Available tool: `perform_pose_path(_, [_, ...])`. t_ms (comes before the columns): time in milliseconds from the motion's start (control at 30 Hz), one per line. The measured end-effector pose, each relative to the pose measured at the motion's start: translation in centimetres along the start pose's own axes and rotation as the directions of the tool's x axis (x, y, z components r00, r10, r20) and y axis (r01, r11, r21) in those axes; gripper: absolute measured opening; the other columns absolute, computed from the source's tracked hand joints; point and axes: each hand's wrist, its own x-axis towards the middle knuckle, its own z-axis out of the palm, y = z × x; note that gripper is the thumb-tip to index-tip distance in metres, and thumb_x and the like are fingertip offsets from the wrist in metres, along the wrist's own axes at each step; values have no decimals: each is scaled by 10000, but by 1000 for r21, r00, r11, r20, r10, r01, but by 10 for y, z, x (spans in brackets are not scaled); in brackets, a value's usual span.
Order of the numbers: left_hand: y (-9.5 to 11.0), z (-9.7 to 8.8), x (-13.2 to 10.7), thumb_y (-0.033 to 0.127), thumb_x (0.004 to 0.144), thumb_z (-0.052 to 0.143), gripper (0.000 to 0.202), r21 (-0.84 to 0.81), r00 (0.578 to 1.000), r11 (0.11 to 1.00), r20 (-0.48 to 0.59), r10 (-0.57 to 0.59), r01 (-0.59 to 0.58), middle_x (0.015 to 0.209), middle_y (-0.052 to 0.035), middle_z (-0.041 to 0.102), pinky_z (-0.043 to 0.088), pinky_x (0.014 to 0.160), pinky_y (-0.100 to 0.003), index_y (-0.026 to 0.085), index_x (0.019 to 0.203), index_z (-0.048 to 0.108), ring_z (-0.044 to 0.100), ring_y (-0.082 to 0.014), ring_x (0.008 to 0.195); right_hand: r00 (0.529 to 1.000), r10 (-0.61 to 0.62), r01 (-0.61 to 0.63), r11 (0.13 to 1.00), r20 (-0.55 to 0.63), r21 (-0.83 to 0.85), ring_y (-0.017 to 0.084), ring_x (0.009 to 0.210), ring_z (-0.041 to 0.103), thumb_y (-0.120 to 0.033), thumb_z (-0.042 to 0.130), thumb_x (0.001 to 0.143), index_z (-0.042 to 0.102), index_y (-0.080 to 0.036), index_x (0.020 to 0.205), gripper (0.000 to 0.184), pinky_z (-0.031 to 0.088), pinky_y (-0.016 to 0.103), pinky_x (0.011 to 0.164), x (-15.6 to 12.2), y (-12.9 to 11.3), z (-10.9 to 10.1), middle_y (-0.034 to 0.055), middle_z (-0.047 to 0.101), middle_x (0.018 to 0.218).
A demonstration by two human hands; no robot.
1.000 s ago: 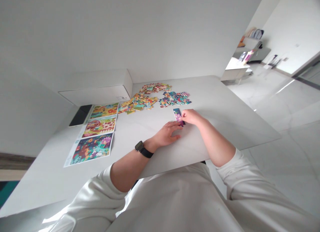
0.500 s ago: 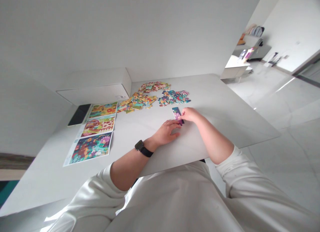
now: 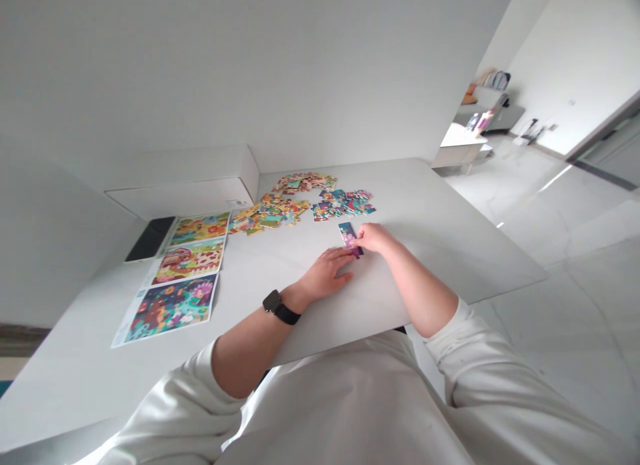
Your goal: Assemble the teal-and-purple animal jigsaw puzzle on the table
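Purple-blue jigsaw strip (image 3: 349, 238) gripped by right hand (image 3: 375, 238), left hand (image 3: 325, 275) apparently touching lower end.

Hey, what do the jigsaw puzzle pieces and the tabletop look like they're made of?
The jigsaw pieces look like printed cardboard with a light gloss, judging by their bright printed faces and cut interlocking shapes, though their edges are too small to confirm it. The tabletop looks like pale polished stone or ceramic, with a smooth, soft sheen; it could be laminate.

The white table (image 3: 425, 238) carries three picture sheets (image 3: 187, 278) at left, with loose jigsaw pieces (image 3: 295, 205) heaped upper centre.
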Motion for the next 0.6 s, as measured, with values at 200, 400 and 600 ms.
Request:
perform_pose_path(200, [-1,0,0,359,985,716,441,8,999,999,-14,45,-45,1559,-157,666,437,1292,-562,231,1406,753,589,-354,1483,1000,6,-6,1000,-24,-1,198,895,737,-573,826,906,813,-242,1031,354,375,274,629,3,2,1,58,848,1031])
perform_pose_path(400, [5,-5,1,350,961,738,456,-18,999,999,-9,35,-35,1566,-160,661,444,1286,-546,221,1398,754,592,-355,1480,999,-17,17,1000,-43,-10,191,881,731,-583,817,907,807,-235,995,359,363,267,626,3,4,0,53,845,1010])
perform_pose_path(600, [6,-13,6,437,901,795,322,-316,952,935,-203,-231,160,1223,-117,822,584,1088,-456,233,1148,821,761,-299,1154,999,28,-27,999,-17,23,195,830,719,-603,790,915,801,-244,950,362,372,275,614,3,3,3,62,839,978])
